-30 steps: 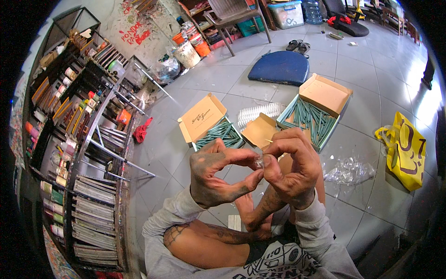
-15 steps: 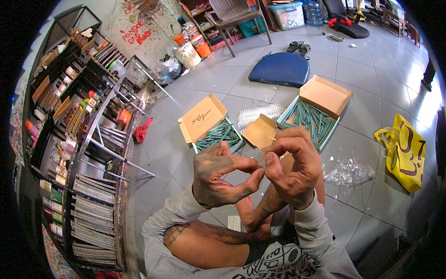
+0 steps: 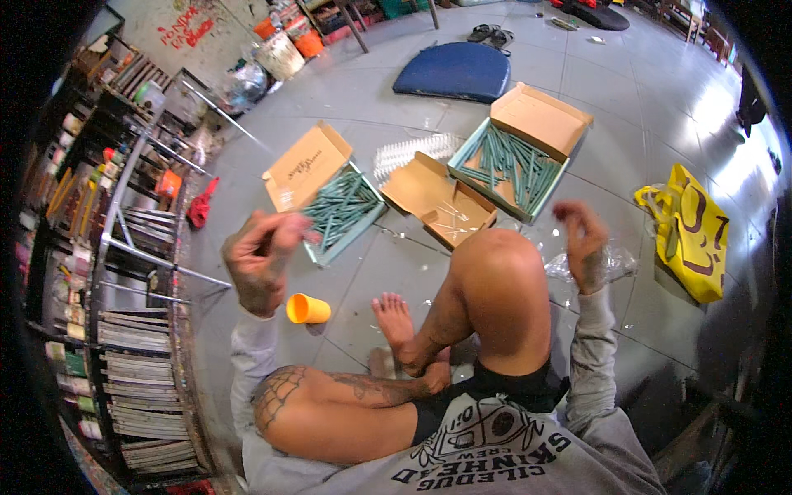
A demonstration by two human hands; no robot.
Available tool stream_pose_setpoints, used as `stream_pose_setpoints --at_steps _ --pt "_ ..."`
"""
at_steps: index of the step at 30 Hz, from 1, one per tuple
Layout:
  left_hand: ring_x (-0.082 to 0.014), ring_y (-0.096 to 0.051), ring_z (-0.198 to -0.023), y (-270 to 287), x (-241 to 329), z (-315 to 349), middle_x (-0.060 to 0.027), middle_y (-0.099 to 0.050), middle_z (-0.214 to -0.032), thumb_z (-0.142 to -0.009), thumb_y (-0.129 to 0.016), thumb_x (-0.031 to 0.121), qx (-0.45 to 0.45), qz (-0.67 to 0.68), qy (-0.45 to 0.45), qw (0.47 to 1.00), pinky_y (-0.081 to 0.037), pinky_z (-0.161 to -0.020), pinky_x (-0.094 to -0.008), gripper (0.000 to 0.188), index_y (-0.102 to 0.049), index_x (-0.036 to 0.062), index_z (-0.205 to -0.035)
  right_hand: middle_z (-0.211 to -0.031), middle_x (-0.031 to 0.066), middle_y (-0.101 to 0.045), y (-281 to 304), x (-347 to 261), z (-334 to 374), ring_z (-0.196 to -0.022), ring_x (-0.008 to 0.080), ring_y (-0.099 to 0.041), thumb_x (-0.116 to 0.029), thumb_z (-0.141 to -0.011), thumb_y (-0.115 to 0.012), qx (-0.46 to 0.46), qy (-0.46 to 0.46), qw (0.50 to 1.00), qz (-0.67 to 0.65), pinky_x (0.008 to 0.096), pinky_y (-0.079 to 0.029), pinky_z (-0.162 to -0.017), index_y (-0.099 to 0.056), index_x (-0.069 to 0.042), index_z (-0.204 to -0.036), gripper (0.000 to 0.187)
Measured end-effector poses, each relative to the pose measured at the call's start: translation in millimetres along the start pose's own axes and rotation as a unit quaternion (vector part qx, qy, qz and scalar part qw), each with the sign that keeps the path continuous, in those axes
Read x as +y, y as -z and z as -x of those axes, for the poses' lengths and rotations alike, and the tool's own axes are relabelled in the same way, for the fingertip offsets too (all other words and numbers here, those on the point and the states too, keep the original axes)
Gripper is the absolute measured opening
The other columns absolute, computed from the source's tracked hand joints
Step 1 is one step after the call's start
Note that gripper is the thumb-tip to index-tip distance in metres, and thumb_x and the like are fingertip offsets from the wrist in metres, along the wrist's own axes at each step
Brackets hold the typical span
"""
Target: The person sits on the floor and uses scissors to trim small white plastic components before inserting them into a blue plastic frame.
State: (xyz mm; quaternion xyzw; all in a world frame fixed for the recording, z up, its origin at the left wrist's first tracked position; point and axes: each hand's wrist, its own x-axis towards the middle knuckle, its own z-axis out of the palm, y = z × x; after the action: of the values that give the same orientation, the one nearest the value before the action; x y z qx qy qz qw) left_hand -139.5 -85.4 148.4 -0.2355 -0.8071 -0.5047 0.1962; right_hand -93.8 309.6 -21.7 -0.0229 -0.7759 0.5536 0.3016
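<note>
My left hand [image 3: 262, 254] is raised beside the left open box [image 3: 356, 235], fingers bent and fingertips blurred over its near-left edge; I cannot make out anything between them. This box holds many slim dark-green rolled sticks [image 3: 338, 206]. My right hand [image 3: 584, 243] hovers past my raised knee, its blurred fingers loosely bent and apart, with nothing seen in them. In front of the knee, a smaller brown carton [image 3: 429, 198] holds several thin pale sticks [image 3: 452, 216]. A second box [image 3: 540, 124] of green sticks stands behind it on the right.
An orange-yellow cup [image 3: 308, 308] lies on its side near my left forearm. Clear plastic [image 3: 615, 262] and a yellow bag [image 3: 691, 235] lie on the right. Farther off are a clear ridged tray [image 3: 412, 154] and a blue cushion [image 3: 454, 70]. Shelving [image 3: 148, 355] lines the left.
My hands have parted from where they met in front of me, left hand to the left and right hand to the right. The pale pointed stick at my right fingers no longer shows there.
</note>
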Motion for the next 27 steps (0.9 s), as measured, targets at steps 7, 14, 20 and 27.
stream_pose_setpoints --at_steps 7,14,20,27 --pt "-0.0159 -0.065 -0.07 11.3 -84.1 90.4 -0.0097 -0.068 -0.081 -0.093 -0.065 0.012 0.1 0.086 0.234 0.963 -0.052 -0.069 -0.0276 0.018 -0.07 -0.0054 -0.093 -0.104 0.0155 -0.064 -2.9 188.2 196.9 -0.098 0.0197 -0.057 -0.01 -0.097 -0.048 -0.357 -0.276 0.858 0.245 0.0347 -0.045 -0.088 -0.061 -0.001 -0.11 0.02" --pt "-0.0154 -0.066 -0.072 -4.6 -124.6 128.4 -0.009 -0.068 -0.082 -0.093 -0.066 0.013 0.121 0.126 0.299 0.938 -0.053 -0.07 -0.0283 0.02 -0.07 -0.0071 -0.095 -0.116 0.0177 -0.06 28.1 175.3 210.2 -0.109 0.0251 -0.053 -0.017 -0.098 -0.048 -0.4 -0.307 0.814 0.288 0.0398 -0.04 -0.097 -0.056 0.0 -0.119 0.028" --pt "-0.0143 -0.065 -0.074 -15.7 -140.5 146.2 -0.0084 -0.068 -0.083 -0.093 -0.066 0.011 0.096 0.135 0.334 0.928 -0.052 -0.074 -0.0266 0.02 -0.069 -0.0078 -0.096 -0.125 0.0196 -0.056 42.4 143.0 161.6 -0.119 0.0297 -0.049 -0.024 -0.099 -0.047 -0.399 -0.313 0.817 0.273 0.0442 -0.035 -0.105 -0.053 0.0 -0.128 0.037" --pt "-0.0084 -0.056 -0.069 -19.6 -153.0 180.8 -0.0044 -0.065 -0.078 -0.091 -0.067 0.01 0.108 0.162 0.379 0.905 -0.043 -0.065 -0.0224 0.019 -0.071 -0.0076 -0.094 -0.136 0.0218 -0.052 11.4 88.1 -32.1 -0.131 0.0351 -0.044 -0.031 -0.1 -0.046 -0.269 -0.345 0.898 0.054 0.0494 -0.03 -0.113 -0.048 0.0 -0.137 0.049"
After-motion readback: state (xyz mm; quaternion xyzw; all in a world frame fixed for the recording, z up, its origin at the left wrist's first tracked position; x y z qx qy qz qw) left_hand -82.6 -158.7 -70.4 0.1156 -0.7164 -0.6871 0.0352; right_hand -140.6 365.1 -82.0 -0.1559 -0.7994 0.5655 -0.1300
